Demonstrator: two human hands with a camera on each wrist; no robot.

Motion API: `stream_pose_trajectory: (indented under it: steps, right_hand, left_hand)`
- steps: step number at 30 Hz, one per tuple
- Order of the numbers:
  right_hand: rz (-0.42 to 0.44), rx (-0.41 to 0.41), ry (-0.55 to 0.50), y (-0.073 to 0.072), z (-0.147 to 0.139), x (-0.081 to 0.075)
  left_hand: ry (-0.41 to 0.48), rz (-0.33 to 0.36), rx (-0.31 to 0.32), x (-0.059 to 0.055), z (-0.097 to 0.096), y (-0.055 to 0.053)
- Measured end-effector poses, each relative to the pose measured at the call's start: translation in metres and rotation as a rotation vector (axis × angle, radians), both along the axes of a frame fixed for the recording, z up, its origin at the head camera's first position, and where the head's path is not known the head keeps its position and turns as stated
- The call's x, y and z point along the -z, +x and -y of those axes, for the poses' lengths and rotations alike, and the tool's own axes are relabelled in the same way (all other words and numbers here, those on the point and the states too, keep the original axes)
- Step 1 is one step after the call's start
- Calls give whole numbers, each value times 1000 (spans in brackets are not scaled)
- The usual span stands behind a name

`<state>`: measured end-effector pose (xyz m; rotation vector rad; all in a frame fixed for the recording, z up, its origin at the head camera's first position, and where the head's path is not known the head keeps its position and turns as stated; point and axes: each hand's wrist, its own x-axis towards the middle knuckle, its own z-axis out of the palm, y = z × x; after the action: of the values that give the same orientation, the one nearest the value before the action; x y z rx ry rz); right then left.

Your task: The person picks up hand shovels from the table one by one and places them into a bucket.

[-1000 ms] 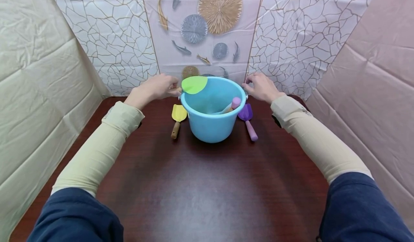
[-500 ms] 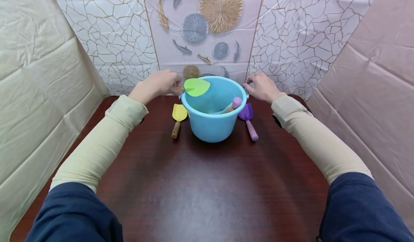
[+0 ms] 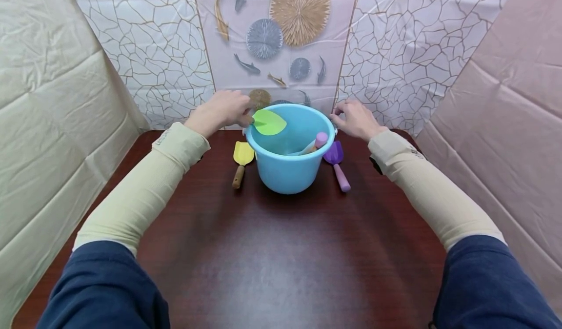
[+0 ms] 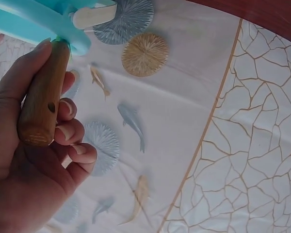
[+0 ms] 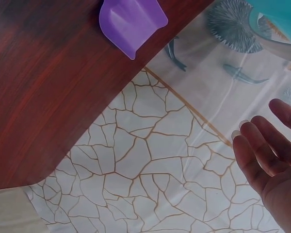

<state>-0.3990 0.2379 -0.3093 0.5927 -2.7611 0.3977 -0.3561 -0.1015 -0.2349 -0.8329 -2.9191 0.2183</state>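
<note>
In the head view a light blue bucket (image 3: 287, 173) stands upright at the table's far side. Left of its rim, my left hand (image 3: 226, 109) grips a toy shovel (image 3: 270, 122) by its brown handle (image 4: 44, 92); the green blade hangs over the bucket's opening. My right hand (image 3: 355, 118) hovers by the right rim, its fingers (image 5: 254, 145) loosely bent with nothing visible in them; whether it touches the rim I cannot tell. Inside the bucket lie a pink-ended handle (image 3: 321, 139) and other partly hidden pieces.
A yellow shovel (image 3: 243, 154) with a brown handle lies left of the bucket. On the right lies a purple shovel (image 3: 334, 153) with a pink handle. Patterned cloth (image 3: 391, 41) hangs behind the dark red table (image 3: 281, 260), and plain cloth walls flank it.
My left hand has shifted right and tipped the green shovel, so its blade sits further over the bucket and lower. The right hand and the bucket look unchanged.
</note>
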Motion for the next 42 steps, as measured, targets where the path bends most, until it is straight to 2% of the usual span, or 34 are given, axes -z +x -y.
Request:
stream_pose_trajectory:
  steps: [10, 15, 25, 42]
  right_hand:
    - [-8, -1, 19, 0, -2, 2]
    - [-13, 7, 27, 0, -2, 3]
    - [18, 30, 38, -1, -3, 6]
    - [41, 40, 35, -1, -6, 9]
  left_hand:
    - [-40, 7, -10, 3, -15, -4]
    - [-23, -7, -7, 4, -21, -7]
    - [-12, 15, -10, 9, -32, -12]
    - [-20, 55, -22, 19, -39, -14]
